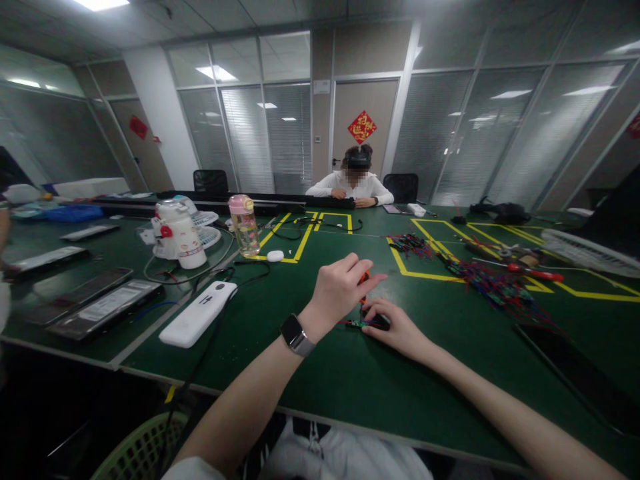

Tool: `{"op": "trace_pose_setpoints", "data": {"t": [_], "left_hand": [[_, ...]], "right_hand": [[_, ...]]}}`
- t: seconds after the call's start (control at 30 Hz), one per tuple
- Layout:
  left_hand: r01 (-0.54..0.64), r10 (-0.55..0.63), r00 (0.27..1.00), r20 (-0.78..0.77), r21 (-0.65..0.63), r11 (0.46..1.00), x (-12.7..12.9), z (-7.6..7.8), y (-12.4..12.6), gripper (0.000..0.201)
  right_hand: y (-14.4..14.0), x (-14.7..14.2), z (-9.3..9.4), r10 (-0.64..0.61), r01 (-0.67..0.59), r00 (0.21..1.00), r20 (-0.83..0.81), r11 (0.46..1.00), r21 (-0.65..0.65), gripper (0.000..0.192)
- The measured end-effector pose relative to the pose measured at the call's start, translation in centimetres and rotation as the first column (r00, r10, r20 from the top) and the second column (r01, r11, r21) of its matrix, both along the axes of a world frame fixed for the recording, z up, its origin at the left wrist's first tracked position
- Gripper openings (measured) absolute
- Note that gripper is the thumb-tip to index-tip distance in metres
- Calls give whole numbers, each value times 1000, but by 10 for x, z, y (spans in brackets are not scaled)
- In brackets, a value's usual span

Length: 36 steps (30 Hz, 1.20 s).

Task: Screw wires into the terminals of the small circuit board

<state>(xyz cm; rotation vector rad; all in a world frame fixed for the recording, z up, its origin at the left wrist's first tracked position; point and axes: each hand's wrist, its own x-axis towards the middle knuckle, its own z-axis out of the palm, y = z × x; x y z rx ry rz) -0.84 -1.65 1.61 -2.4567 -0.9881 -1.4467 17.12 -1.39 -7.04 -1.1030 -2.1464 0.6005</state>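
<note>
An orange-handled tool (pixel 365 277) is gripped in the left hand (pixel 340 288), whose fingers are curled closed around the handle so that only a small part of it shows between thumb and forefinger; the tool is held upright, its tip pointed down at a small green board (pixel 356 324). A watch (pixel 296 335) is worn on the left wrist. The board, with thin red wires trailing from it, is lying on the green table (pixel 350 380) just in front of the person, and it is pressed down by the right hand (pixel 395 327), whose fingers are laid flat and close together over a small dark part at the board's right end. Whether that part is pinched or merely covered cannot be told.

Further right, a heap of similar wired boards (pixel 483 280) is spread across yellow tape lines. To the left, a white power bank (pixel 198 313), a pink-capped bottle (pixel 243 225) and a white jug (pixel 179 233) are set on the table. At the far side another person (pixel 353 187) is seated.
</note>
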Motion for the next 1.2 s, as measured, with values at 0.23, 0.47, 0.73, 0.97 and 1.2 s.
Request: {"op": "trace_pose_setpoints", "data": {"t": [0.23, 0.47, 0.73, 0.97, 1.2], "left_hand": [[490, -341, 846, 409, -344, 801, 8, -2, 11, 31], [-37, 39, 973, 227, -11, 999, 7, -5, 6, 17], [312, -265, 927, 267, -150, 938, 12, -8, 3, 37], [208, -106, 899, 424, -202, 957, 9, -7, 8, 17], [450, -296, 850, 435, -310, 838, 9, -2, 6, 32]], "right_hand": [[1, 1, -1, 19, -19, 1000, 2, 1000, 9, 9], [0, 1, 0, 7, -7, 1000, -4, 1000, 0, 9], [1, 1, -2, 11, -11, 1000, 1, 999, 34, 9], [0, 1, -1, 18, -18, 1000, -10, 1000, 19, 9], [1, 1, -2, 19, -19, 1000, 2, 1000, 23, 8]]}}
